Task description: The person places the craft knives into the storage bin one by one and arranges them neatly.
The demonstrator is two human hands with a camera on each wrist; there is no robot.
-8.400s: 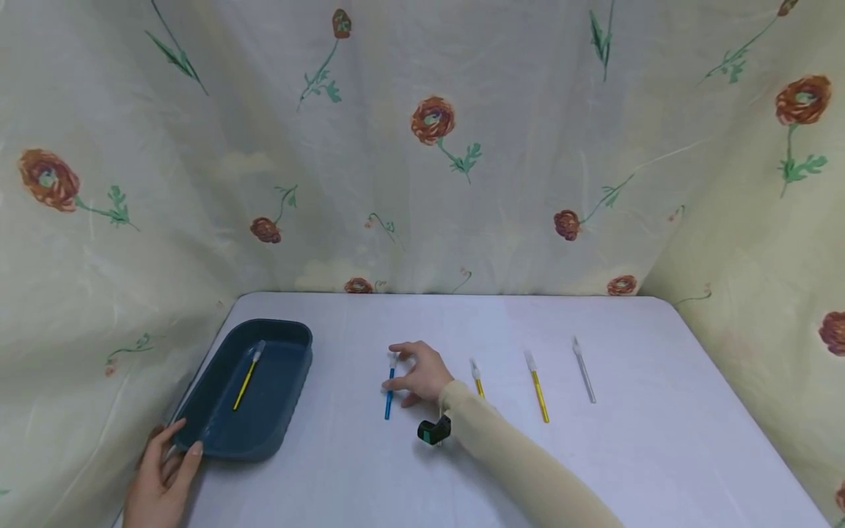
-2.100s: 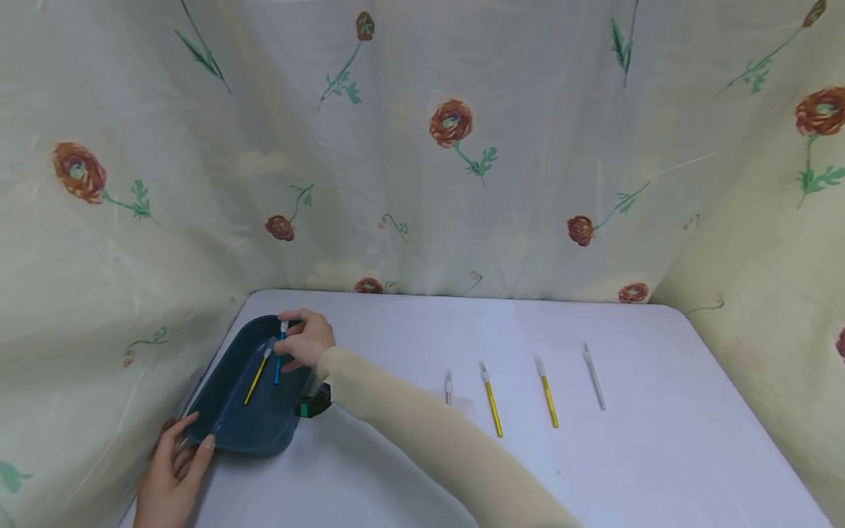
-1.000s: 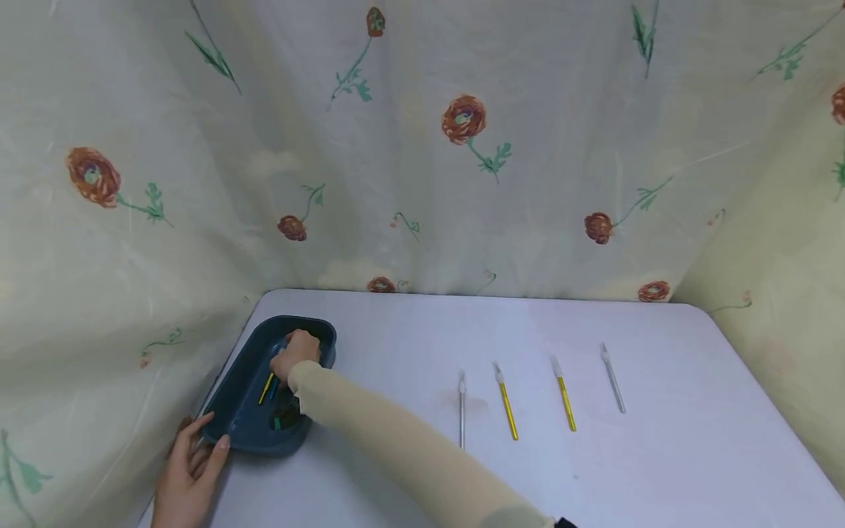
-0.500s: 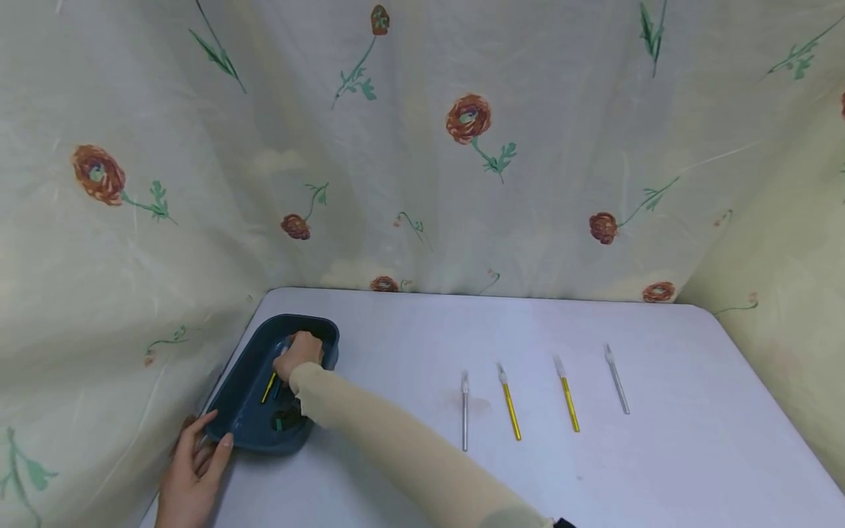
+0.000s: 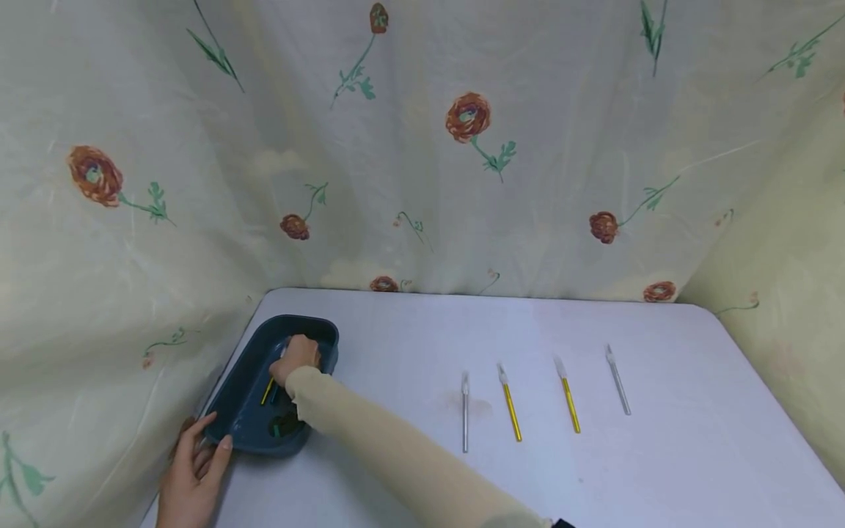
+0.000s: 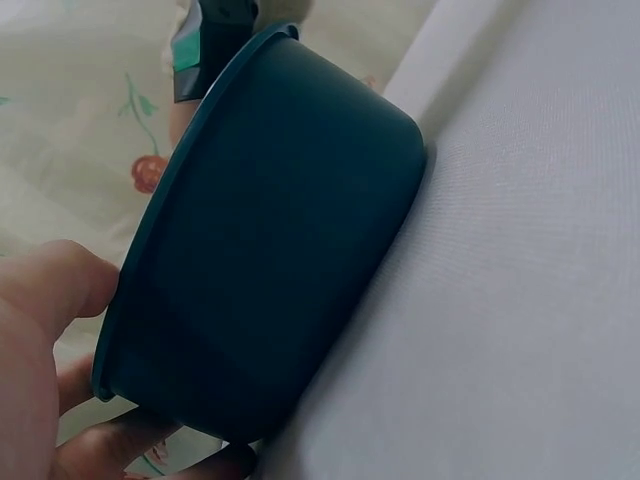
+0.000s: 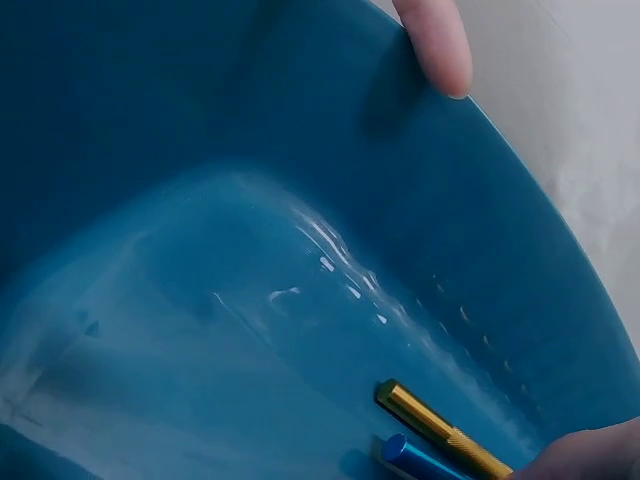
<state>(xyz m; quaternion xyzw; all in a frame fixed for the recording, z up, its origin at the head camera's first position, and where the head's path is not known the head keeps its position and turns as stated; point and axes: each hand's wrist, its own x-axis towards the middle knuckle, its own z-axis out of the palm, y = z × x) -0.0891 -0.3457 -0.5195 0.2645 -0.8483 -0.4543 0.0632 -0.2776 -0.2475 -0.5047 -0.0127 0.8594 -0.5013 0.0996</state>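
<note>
A dark blue-green tray (image 5: 240, 422) stands at the table's left side. My left hand (image 5: 188, 484) grips its near left corner, thumb at the rim and other fingers low along the outer wall in the left wrist view. My right hand (image 5: 295, 361) is down inside the tray with its fingers curled over a blue craft knife (image 7: 420, 458); its fingertips are hidden in the head view. Right beside the blue knife lies a yellow craft knife (image 7: 440, 425) on the tray floor, handle ends showing, the rest covered by my hand.
Right of the tray, several capped craft knives lie spaced out: a silver one (image 5: 465, 418), a yellow one (image 5: 510, 407), another yellow one (image 5: 570, 400) and another silver one (image 5: 619, 385). A flowered curtain (image 5: 422, 169) hangs behind the white table (image 5: 396, 330).
My right hand has carried the blue craft knife from the table into the tray, beside the yellow one, and lowered there. Over the last second it shifts only slightly. My left hand stays on the tray.
</note>
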